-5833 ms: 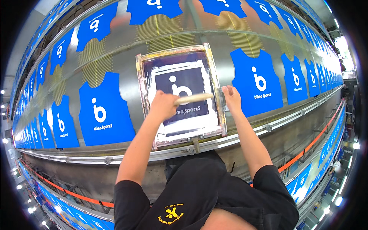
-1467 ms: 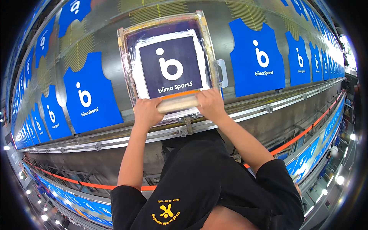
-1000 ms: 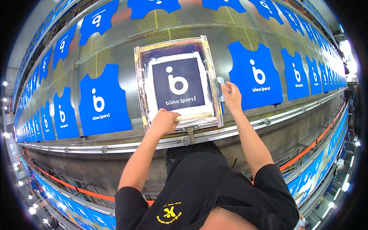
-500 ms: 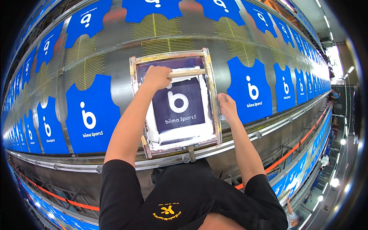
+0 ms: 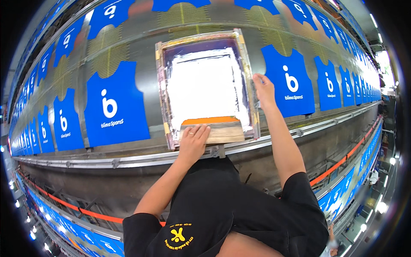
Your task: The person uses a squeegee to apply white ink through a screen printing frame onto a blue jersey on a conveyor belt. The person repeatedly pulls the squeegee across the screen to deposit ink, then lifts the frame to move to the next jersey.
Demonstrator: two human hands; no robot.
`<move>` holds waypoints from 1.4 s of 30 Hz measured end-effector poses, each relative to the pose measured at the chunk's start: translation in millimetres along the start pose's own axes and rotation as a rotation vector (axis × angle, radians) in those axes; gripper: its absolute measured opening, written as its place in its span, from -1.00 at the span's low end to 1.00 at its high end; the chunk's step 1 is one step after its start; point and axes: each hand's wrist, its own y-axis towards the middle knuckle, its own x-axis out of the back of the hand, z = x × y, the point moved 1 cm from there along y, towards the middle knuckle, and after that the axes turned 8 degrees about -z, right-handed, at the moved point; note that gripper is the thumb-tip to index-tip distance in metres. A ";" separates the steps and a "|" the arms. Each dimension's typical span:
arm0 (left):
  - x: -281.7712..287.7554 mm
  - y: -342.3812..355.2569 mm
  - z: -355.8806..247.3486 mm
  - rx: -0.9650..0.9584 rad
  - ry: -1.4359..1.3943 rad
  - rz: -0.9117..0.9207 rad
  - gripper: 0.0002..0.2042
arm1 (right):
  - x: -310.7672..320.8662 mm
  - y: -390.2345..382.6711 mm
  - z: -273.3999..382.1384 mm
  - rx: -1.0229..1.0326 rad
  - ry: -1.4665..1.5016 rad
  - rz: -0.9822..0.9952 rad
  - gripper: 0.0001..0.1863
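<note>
A screen printing frame [image 5: 160, 81] with worn, ink-stained edges lies on the long metal table in front of me. White ink [image 5: 203, 88] covers most of its mesh, with dark mesh showing along the top. My left hand [image 5: 195, 139] is closed over the left part of a squeegee [image 5: 227, 132], which has a wooden handle and an orange blade. The squeegee lies across the near end of the frame. At the frame's right side, my right hand [image 5: 264, 90] has its fingertips closed on the edge; its thumb is partly hidden.
Blue shirt pieces with white prints lie in rows, one [image 5: 115, 103] left of the frame and another [image 5: 291, 81] to its right. A metal rail [image 5: 128, 162] runs along the table's near edge. An orange-red strip [image 5: 336, 168] and another table lie behind me.
My left hand has pulled the squeegee from the far end of the frame to the near end. White ink now covers the printed design on the mesh. My right hand remains at the right edge.
</note>
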 end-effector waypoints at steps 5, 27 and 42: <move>29.1 -0.7 9.0 0.042 -0.105 0.113 -0.48 | -3.6 -22.9 21.0 0.306 -0.121 -0.228 -0.59; 297.4 -169.2 373.7 0.185 -0.018 0.442 -0.49 | -413.9 -341.1 82.6 -0.021 -0.161 -0.054 -0.66; 256.0 52.7 500.8 0.081 0.068 0.401 -0.74 | -407.9 -316.5 57.5 0.089 -0.188 -0.104 -0.67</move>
